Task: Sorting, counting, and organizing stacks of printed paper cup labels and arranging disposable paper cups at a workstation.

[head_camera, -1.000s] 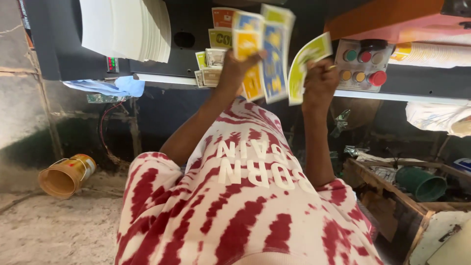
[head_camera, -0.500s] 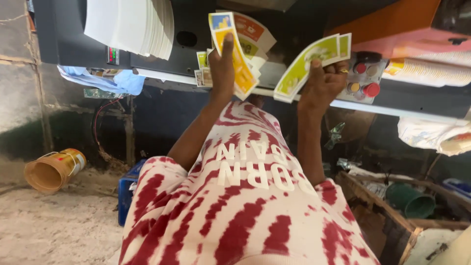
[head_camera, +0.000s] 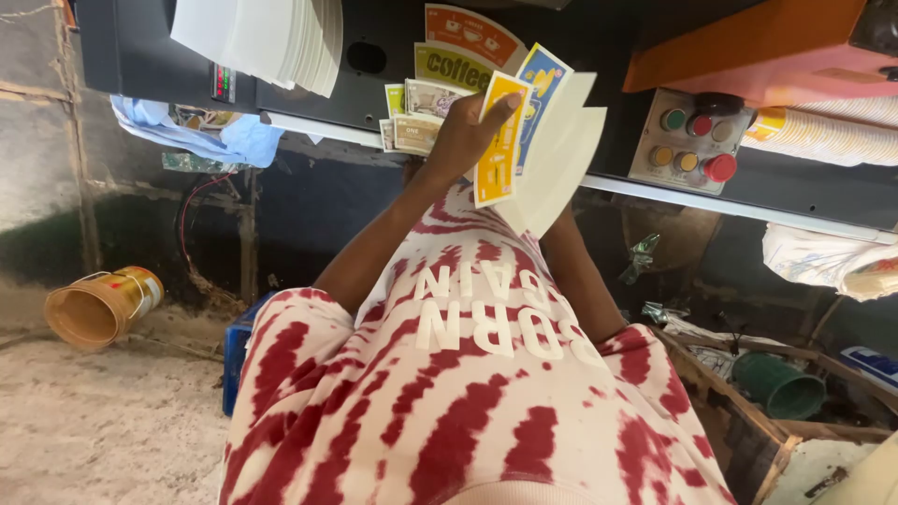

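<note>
Gripping fanned printed cards (head_camera: pixel 500 140), left hand (head_camera: pixel 460 140); right apparently hidden.

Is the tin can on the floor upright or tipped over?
Tipped over. The can lies on its side on the floor, its open mouth facing the camera; nothing shows inside.

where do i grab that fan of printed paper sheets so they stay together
Grip the sheets at their narrow lower end, coming from below, as the left hand does with its thumb across the front. They overlap there, while the wide curved tops splay apart.
</note>
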